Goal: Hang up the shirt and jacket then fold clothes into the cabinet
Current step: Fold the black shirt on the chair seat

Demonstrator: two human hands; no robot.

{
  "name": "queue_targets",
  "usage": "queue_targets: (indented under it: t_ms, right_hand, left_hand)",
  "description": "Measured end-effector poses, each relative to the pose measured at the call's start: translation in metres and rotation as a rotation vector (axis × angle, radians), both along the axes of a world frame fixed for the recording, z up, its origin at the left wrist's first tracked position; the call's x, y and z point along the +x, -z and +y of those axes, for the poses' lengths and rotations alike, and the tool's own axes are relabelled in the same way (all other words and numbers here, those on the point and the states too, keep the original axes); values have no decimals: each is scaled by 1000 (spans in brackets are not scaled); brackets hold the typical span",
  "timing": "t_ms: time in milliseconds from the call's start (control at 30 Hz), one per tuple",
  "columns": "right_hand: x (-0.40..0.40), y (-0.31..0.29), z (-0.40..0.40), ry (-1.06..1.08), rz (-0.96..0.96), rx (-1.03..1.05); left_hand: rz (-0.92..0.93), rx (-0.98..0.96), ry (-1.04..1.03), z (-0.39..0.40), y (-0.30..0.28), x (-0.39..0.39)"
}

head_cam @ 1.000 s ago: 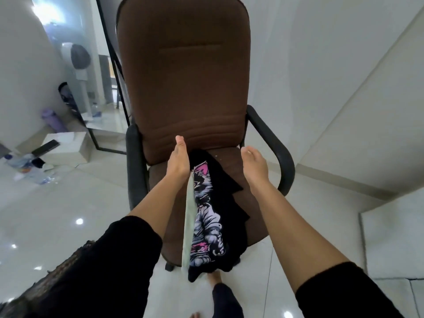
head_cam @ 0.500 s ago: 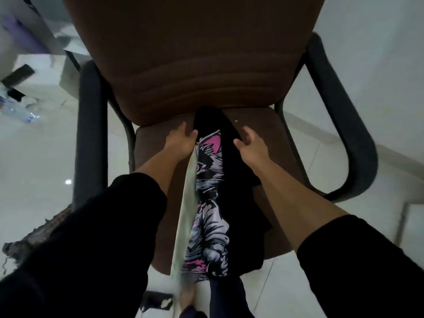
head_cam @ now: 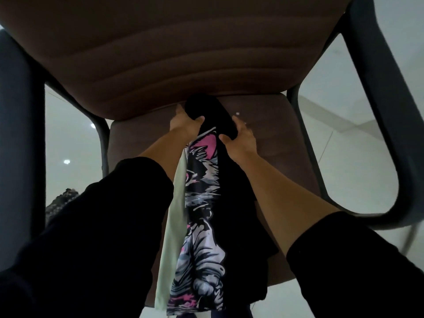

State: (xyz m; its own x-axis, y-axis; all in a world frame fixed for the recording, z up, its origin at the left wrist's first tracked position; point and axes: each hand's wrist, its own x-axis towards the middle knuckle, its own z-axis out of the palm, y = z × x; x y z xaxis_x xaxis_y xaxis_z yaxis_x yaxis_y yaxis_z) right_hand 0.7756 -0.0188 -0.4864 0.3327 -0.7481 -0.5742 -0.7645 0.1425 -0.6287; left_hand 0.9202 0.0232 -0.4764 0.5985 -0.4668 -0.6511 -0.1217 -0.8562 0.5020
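Now both hands are down on the seat of the brown office chair (head_cam: 275,138), working at the far end of the black printed shirt (head_cam: 202,196). That far end is rolled or bunched into a dark rounded lump, and each hand has a side of it: the left hand (head_cam: 185,125) grips the lump's left edge, thumb hooked over the top of the cloth, while the right hand (head_cam: 241,136) clamps on from the other side, thumb curling in across the black fabric and fingers wrapped over its right flank. So both are closed on the shirt, the two hands near each other with only the bunched cloth between them. From the hands back toward the person, the shirt runs in a long strip down the seat, its pink, white and grey graphic facing up (some sort of drawn figure, hard to make out), and its near end hangs off the front edge of the seat. Just beside the left forearm, along the shirt's left border, lies a pale green cloth (head_cam: 174,237), also trailing off the seat front. Beyond the hands rises the chair's padded backrest (head_cam: 174,53); out past the right hand curves a dark armrest (head_cam: 387,111), and another stands out past the left arm. Black sleeves (head_cam: 103,226) cover both upper forearms.
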Motion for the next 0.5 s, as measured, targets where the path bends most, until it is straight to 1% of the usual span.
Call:
queue_targets:
  t_ms: [67, 133, 267, 400, 500]
  right_hand:
    - [2, 0, -4, 91, -58, 88]
    - [4, -2, -7, 145, -76, 127]
    - [4, -15, -5, 94, -50, 113]
    - [-8, -45, 4, 106, -89, 33]
    - [-19, -79, 16, 120, -160, -75]
  left_hand:
    - [23, -15, -24, -5, 3, 3]
    - [66, -27, -16, -5, 3, 4]
    - [245, -107, -44, -2, -10, -2]
    - [233, -176, -22, 10, -40, -7]
    - [160, -215, 30, 25, -76, -8]
